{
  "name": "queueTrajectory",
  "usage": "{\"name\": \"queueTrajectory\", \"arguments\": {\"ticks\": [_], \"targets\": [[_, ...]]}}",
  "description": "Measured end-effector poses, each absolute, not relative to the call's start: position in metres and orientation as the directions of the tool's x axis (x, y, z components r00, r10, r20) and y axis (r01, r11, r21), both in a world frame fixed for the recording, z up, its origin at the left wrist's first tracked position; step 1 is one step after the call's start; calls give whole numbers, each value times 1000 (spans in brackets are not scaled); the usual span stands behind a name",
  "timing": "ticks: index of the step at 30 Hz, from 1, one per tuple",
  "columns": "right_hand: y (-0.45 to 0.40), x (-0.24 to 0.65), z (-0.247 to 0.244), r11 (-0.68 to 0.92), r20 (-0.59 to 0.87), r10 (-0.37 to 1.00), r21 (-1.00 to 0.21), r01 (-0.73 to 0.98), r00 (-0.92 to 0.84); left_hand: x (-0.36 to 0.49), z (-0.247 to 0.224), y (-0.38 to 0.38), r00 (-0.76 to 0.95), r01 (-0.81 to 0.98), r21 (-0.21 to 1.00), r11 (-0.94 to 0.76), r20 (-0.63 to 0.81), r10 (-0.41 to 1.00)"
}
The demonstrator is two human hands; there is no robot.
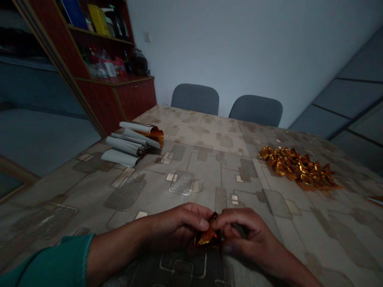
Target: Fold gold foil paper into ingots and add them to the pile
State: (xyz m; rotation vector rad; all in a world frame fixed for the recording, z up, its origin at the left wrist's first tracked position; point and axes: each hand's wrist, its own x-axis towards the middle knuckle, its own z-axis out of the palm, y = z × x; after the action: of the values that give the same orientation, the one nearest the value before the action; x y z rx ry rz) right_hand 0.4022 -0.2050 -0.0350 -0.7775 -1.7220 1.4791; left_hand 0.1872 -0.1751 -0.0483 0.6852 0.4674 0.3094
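Observation:
A small folded piece of gold foil paper (206, 236) is held between my two hands near the front edge of the table. My left hand (179, 225) pinches it from the left, with the thumb lying on top. From the right, my right hand (243, 231) grips it with bent fingers, the index finger pressing at its upper corner. The fingers hide part of its underside and right end. Further off to the right lies a pile of folded gold paper pieces (299, 167). At the left is a loose stack of curled paper sheets (128, 143), pale outside and gold inside.
A patterned cloth covers the table (209, 159). Two grey chairs, a left one (195, 99) and a right one (256, 109), stand at its far side. Behind on the left is a red-brown cabinet (134, 93) with shelved items. Another gold sheet (376, 200) shows at the right edge.

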Motion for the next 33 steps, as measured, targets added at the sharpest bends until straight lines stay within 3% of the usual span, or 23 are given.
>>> {"name": "queueTrajectory", "arguments": {"ticks": [12, 15, 26, 33], "targets": [[-207, 400, -29, 284, 148, 812, -945, 161, -564, 186, -52, -174, 846, -16, 678, 735, -382, 372], [-207, 403, -29, 285, 129, 760, -947, 148, -637, 186, -49, -174, 841, 2, 682, 731, -397, 368], [-205, 406, -29, 287, 157, 742, -953, 98, -652, 184, -55, -172, 868, -6, 669, 744, -366, 336], [-206, 399, -28, 274, 96, 841, -924, 267, -533, 186, -51, -172, 835, -5, 686, 728, -397, 380]]}}
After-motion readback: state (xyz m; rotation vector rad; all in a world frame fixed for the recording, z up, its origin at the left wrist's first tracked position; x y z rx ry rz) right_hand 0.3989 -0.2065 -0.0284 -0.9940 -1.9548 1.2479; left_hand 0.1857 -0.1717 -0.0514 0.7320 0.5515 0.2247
